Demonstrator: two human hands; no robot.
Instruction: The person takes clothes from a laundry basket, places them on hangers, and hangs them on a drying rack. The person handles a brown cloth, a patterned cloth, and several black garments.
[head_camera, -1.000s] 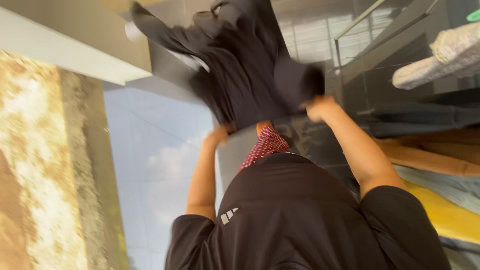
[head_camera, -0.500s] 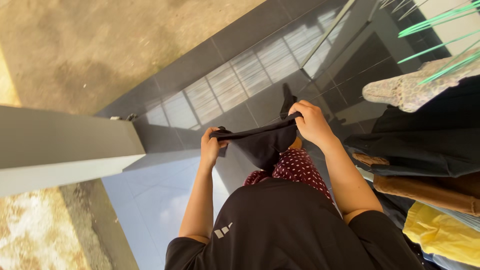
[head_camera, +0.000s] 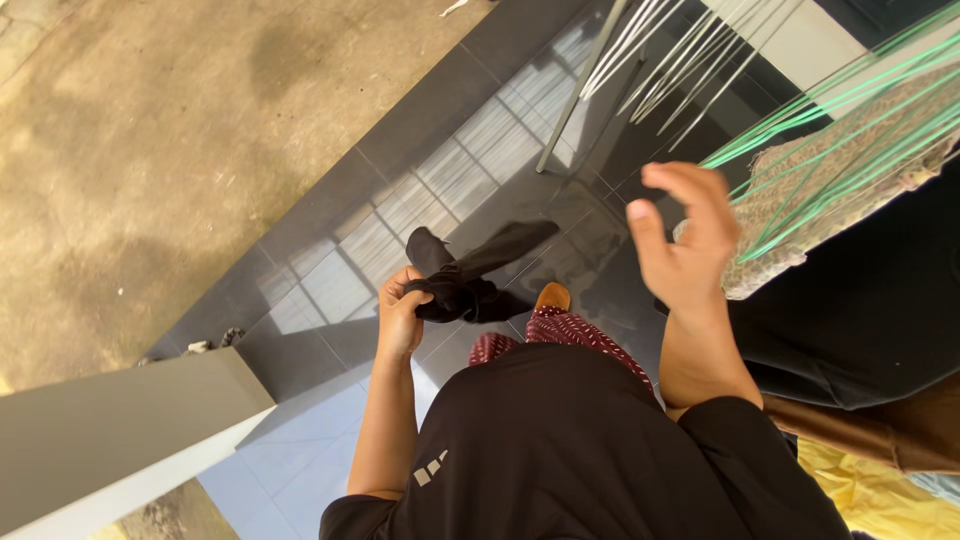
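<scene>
My left hand (head_camera: 399, 316) grips a bunched black cloth (head_camera: 468, 274) in front of my waist; loose ends of the cloth stick out up and to the right. My right hand (head_camera: 683, 238) is raised higher, fingers spread and holding nothing, close to a patterned beige cloth (head_camera: 830, 190) hanging on a drying rack. I wear a black shirt and dark red dotted trousers.
A drying rack with green lines (head_camera: 830, 110) and white bars (head_camera: 660, 60) stands at the upper right. Dark, brown and yellow clothes (head_camera: 880, 330) hang at the right. Glossy black tiles (head_camera: 450, 170) lie below, bare concrete ground (head_camera: 150, 150) at left, a grey ledge (head_camera: 110, 430) at lower left.
My right hand has let go of the black cloth and risen toward the rack. The cloth, stretched between both hands before, is bunched in my left hand alone.
</scene>
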